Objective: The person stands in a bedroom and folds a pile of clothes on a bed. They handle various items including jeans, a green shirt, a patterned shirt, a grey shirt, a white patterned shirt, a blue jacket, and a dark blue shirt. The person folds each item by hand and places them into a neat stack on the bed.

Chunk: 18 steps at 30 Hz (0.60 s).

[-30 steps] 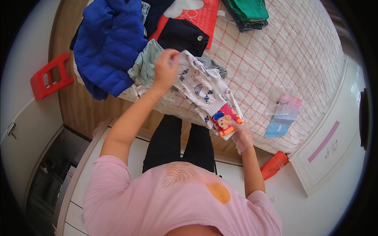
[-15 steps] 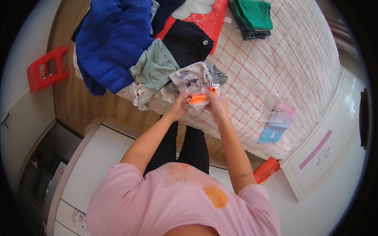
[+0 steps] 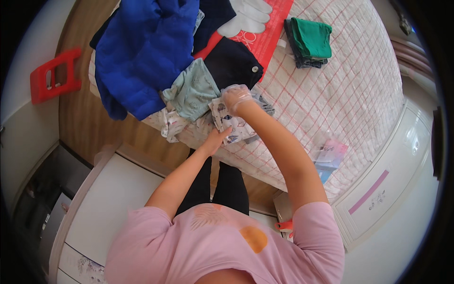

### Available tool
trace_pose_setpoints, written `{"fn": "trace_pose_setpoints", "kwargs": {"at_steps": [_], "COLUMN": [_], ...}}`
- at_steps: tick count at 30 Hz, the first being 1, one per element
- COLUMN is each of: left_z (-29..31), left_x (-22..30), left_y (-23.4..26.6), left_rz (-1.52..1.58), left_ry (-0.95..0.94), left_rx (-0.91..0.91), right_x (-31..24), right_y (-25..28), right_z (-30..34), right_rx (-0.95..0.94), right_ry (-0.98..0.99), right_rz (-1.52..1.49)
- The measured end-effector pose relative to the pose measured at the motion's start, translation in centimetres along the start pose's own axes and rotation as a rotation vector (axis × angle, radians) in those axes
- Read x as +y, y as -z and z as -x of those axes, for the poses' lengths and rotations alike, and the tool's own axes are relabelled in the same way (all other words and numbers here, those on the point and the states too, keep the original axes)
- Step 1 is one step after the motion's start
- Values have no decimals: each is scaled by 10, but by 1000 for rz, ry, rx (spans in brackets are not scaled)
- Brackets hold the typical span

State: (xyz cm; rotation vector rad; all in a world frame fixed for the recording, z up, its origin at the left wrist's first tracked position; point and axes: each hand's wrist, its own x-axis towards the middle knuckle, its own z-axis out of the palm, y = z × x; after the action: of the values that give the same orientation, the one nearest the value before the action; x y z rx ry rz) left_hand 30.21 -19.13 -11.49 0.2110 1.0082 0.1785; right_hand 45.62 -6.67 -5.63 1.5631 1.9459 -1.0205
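right of the blue jacket [image 3: 146, 61], i see left hand [image 3: 216, 141] pinching printed garment [image 3: 240, 128]; right hand [image 3: 236, 98], grip i can't tell.

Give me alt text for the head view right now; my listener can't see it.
A person's left hand is at the near side of a white printed garment on a bed, the clear-gloved right hand over its far side. A pale green garment and blue garment lie leftward; a green-topped folded stack sits farther right.
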Motion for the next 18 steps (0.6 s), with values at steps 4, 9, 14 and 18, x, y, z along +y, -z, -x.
{"fn": "trace_pose_setpoints", "kwargs": {"at_steps": [4, 9, 14, 18], "left_z": [-9, 6, 19, 23], "left_x": [-13, 22, 69, 103], "left_y": [18, -7, 4, 38], "left_rz": [-189, -469, -358, -326], "left_ry": [-26, -78, -559, -562], "left_rx": [25, 14, 66, 365], "right_x": [-14, 22, 94, 133], "right_y": [21, 20, 19, 32], "right_z": [-21, 65, 167, 191], "right_rx": [-209, -140, 61, 391], "right_ry": [-60, 67, -171, -528], "right_rz": [155, 15, -994, -1949]}}
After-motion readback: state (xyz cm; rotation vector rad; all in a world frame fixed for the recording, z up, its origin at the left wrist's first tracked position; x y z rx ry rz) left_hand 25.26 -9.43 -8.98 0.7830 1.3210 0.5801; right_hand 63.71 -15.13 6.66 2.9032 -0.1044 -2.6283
